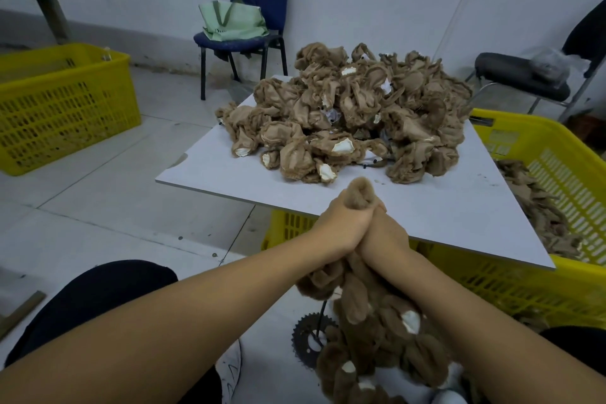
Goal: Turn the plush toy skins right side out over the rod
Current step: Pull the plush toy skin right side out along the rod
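Note:
My left hand (341,223) and my right hand (382,233) are pressed together and both grip one brown plush skin (360,193), whose furry tip pokes up above my fingers. The rod under it is hidden by the skin and my hands; a thin dark rod (323,315) shows lower down, rising from a black toothed disc (311,338) on the floor. Furry turned skins (387,331) hang bunched below my wrists. A pile of inside-out tan skins (354,118) lies on the white board (229,170) ahead.
The board rests on a yellow crate (524,285) holding more tan skins on the right. Another yellow crate (62,102) stands at left. A blue chair with a green bag (242,20) and a black chair (524,75) stand by the wall. My knees frame the bottom.

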The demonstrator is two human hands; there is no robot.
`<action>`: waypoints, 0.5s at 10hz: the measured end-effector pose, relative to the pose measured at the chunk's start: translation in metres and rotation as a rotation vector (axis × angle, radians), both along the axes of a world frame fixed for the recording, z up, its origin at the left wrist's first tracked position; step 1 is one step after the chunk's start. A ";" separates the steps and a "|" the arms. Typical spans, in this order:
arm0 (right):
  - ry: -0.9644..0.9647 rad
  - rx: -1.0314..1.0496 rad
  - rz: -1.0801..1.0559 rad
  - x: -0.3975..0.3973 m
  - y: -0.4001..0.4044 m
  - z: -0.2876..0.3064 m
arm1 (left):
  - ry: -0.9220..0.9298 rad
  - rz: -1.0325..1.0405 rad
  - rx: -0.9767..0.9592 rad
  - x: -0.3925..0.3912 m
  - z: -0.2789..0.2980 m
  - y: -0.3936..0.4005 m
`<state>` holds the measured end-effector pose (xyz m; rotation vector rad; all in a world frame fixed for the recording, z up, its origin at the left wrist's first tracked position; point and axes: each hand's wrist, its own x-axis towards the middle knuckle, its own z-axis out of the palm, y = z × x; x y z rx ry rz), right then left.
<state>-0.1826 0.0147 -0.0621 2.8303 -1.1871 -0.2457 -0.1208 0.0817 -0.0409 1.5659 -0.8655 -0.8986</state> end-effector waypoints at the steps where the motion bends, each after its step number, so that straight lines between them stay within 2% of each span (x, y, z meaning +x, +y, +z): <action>1: 0.602 -0.184 -0.147 0.026 0.033 0.038 | 0.080 -0.015 -0.020 -0.001 0.030 -0.001; 2: 0.896 -0.357 -0.250 0.041 0.047 0.055 | 0.119 -0.123 0.001 0.005 0.040 -0.005; 3: 0.690 -0.355 -0.392 0.051 0.046 0.026 | 0.053 -0.195 0.101 0.001 0.024 -0.006; 4: 0.530 -0.154 -0.300 0.052 0.045 -0.008 | 0.027 -0.183 0.256 -0.005 -0.002 -0.005; 5: 0.235 -0.006 -0.247 0.024 0.036 -0.011 | 0.018 -0.163 0.274 -0.001 -0.014 -0.009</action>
